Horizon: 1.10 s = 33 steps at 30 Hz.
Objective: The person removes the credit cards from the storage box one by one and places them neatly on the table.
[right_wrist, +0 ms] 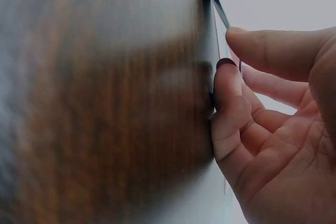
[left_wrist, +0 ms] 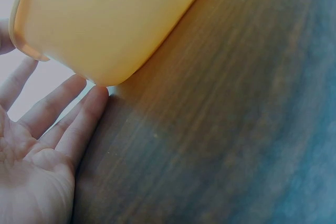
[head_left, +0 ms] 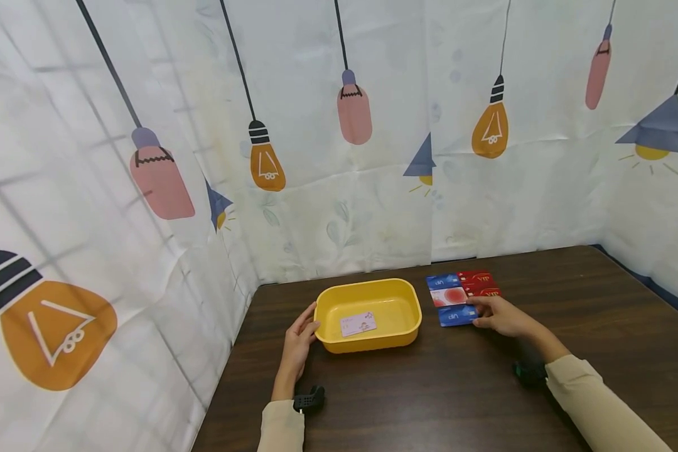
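Observation:
My left hand is at the left end of a yellow plastic basin. Its nearly straight fingers touch the basin's outer wall in the left wrist view. Inside the basin lies a pale pink card with small print. To the right, my right hand pinches the right end of a blue VIP card between thumb and finger. A thin card edge stands tilted at the thumb in the right wrist view. Against that card lies a white card with a red circle.
Behind the hand, another blue card and two red VIP cards lie edge to edge with the white one. All rest on a dark wooden table. A white curtain with printed lamps hangs along the table's back and left sides.

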Motion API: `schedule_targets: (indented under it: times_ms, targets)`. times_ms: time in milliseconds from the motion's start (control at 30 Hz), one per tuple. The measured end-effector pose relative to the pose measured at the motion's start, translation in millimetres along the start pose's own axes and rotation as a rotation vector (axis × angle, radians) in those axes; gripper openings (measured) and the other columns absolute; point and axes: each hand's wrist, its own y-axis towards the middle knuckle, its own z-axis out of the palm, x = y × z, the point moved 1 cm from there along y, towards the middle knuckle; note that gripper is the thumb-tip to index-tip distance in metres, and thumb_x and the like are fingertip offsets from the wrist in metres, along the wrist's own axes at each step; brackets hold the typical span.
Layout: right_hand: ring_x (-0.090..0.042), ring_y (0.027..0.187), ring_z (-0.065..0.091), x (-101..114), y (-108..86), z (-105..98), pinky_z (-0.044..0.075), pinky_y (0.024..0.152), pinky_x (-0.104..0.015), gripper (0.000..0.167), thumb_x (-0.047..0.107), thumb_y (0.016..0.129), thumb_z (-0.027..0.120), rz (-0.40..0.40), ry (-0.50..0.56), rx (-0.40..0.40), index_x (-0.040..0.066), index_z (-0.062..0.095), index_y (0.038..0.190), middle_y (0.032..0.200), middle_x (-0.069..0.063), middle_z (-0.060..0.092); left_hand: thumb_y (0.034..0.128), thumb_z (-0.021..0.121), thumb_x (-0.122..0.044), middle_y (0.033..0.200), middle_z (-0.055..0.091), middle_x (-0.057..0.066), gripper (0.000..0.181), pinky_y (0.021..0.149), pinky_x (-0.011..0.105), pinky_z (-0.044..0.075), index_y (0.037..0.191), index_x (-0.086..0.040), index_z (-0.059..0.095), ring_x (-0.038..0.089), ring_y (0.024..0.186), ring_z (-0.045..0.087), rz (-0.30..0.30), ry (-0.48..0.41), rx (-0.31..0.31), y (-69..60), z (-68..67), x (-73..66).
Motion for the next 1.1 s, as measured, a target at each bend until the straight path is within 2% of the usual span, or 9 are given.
schedule_targets:
  times_ms: [267, 533, 833, 1100]
  targets:
    - [-0.024, 0.090, 0.055, 3, 2.1, -6, 0.053, 0.078, -0.037, 0.059, 0.014, 0.091, 0.074, 0.034, -0.061, 0.037, 0.003, 0.054, 0.145, 0.102, -0.010, 0.062, 0.1053, 0.056, -0.017, 0.149, 0.056, 0.019, 0.048, 0.098, 0.028, 0.057, 0.152, -0.020, 0.051, 0.036, 0.132, 0.058, -0.012, 0.004, -0.007, 0.3, 0.3, -0.7]
    - [-0.023, 0.088, 0.052, -1, 8.1, -6, 0.049, 0.074, -0.034, 0.057, 0.013, 0.090, 0.075, 0.027, -0.074, 0.049, 0.002, 0.055, 0.142, 0.096, -0.009, 0.058, 0.1046, 0.058, -0.018, 0.148, 0.056, 0.020, 0.049, 0.098, 0.027, 0.058, 0.153, -0.019, 0.050, 0.035, 0.131, 0.058, -0.014, 0.002, -0.010, 0.0, 0.5, -0.9]
    - [-0.022, 0.088, 0.054, -3, 10.5, -5, 0.050, 0.079, -0.036, 0.046, 0.009, 0.090, 0.074, 0.013, -0.097, 0.039, 0.001, 0.061, 0.133, 0.097, -0.007, 0.062, 0.1057, 0.055, -0.014, 0.149, 0.056, 0.020, 0.048, 0.098, 0.028, 0.057, 0.153, -0.019, 0.050, 0.037, 0.132, 0.058, -0.014, 0.004, -0.011, 0.3, 1.5, -1.3]
    - [-0.021, 0.084, 0.053, -4, 13.2, -5, 0.046, 0.075, -0.034, 0.039, 0.014, 0.091, 0.075, 0.013, -0.134, 0.032, 0.004, 0.065, 0.127, 0.093, -0.004, 0.060, 0.1055, 0.055, -0.014, 0.149, 0.055, 0.019, 0.047, 0.098, 0.027, 0.058, 0.153, -0.019, 0.051, 0.036, 0.133, 0.057, -0.019, 0.005, -0.015, 0.4, 1.4, -1.2]
